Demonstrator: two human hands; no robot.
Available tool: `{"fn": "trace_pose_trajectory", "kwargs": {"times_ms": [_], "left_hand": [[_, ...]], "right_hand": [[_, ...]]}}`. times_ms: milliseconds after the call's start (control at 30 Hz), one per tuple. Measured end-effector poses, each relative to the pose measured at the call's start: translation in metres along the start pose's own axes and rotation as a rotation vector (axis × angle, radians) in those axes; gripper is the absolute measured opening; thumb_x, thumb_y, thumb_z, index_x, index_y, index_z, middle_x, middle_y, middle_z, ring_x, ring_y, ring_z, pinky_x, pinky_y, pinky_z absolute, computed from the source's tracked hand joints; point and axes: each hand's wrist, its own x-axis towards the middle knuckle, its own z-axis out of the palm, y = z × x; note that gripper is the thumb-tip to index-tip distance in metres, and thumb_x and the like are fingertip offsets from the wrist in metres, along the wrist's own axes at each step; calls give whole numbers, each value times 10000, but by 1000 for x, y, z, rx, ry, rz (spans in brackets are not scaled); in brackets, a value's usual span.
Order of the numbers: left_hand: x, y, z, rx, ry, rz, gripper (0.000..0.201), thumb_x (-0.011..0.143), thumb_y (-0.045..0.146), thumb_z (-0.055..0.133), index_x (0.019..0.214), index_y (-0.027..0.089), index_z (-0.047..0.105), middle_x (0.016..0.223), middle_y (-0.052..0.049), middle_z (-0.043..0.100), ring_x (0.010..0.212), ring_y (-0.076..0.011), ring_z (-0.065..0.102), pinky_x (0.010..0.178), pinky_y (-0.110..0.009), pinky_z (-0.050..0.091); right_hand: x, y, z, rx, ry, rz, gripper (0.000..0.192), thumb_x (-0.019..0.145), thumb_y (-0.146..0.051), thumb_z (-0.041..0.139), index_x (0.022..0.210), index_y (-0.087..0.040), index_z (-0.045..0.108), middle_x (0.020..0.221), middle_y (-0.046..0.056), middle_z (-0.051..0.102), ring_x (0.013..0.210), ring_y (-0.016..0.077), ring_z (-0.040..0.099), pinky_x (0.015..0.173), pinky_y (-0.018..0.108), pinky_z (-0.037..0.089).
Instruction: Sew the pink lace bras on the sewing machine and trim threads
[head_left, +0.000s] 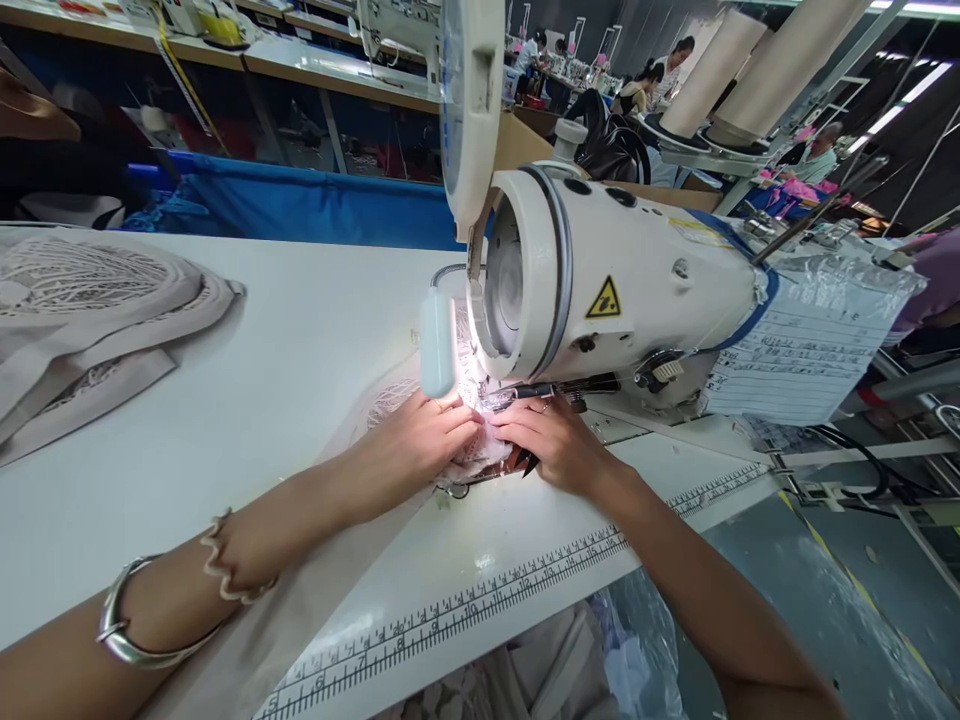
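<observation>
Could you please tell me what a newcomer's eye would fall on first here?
Probably the white sewing machine right of centre, with its yellow warning triangle. Below it, the left hand and right hand rest on brightly lit lace. Two big thread cones sit at upper right.

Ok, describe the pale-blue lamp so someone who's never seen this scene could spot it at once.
Start at the big white sewing machine. Beside its round, hollow left end, just above the left hand, the lamp hangs on a bent metal neck. It is the smooth, upright capsule, its pale blue setting it apart from the white machine and pale lace.
</observation>
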Motion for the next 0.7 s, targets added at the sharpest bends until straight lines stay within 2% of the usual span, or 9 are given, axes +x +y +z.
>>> {"fn": "trace_pose_trajectory", "kwargs": {"times_ms": [200,367,433,500,600,633,700], "left_hand": [[1,-1,-1,46,-35,-41,304,1009,122,385,1157,192,641,1037,-95,677,848,-213,572,717,-346,397],[5,15,-6,166,-28,-96,269,1012,162,379,960,148,642,956,-119,638,770,-218,521,645,-351,359],[6,24,-11,99,-59,-104,237,992,186,436,845,153,619,845,-88,619,685,-197,491,590,-336,336],[5,32,-16,-67,-141,-123,242,972,229,510,755,165,596,735,-41,598,609,-164,476,543,-311,327],[5,38,-21,-339,-272,-179,413,1009,302,487,625,170,564,590,7,557,500,-112,460,484,-268,328],[5,38,-21,-374,-262,-194,457,1024,311,457,601,170,555,564,10,545,485,-105,456,476,-260,330],[6,35,-20,-319,-160,-195,462,1037,290,410,615,171,555,583,-3,549,508,-117,460,492,-267,343]], "right_hand": [[-1,1,1,-5,-8,18,376,899,39,407,1076,-163,669,1084,64,745,998,217,624,835,387,512],[-2,2,3,14,-8,32,368,920,9,399,1097,-169,668,1107,82,741,1036,228,629,841,390,517],[-1,2,3,26,3,29,329,928,-9,419,1067,-174,667,1094,82,745,1033,229,633,839,387,515],[0,1,1,45,11,29,293,930,-17,437,1022,-177,664,1071,73,750,1009,222,637,817,376,509],[1,0,-1,65,29,34,269,923,-12,453,976,-178,659,1049,63,755,972,210,638,792,362,492],[1,-1,-1,71,37,32,257,918,-11,469,965,-178,658,1036,58,757,961,207,636,786,359,486],[2,-1,-2,91,53,15,236,901,-6,504,943,-182,656,995,41,761,920,198,629,770,353,475]]}}
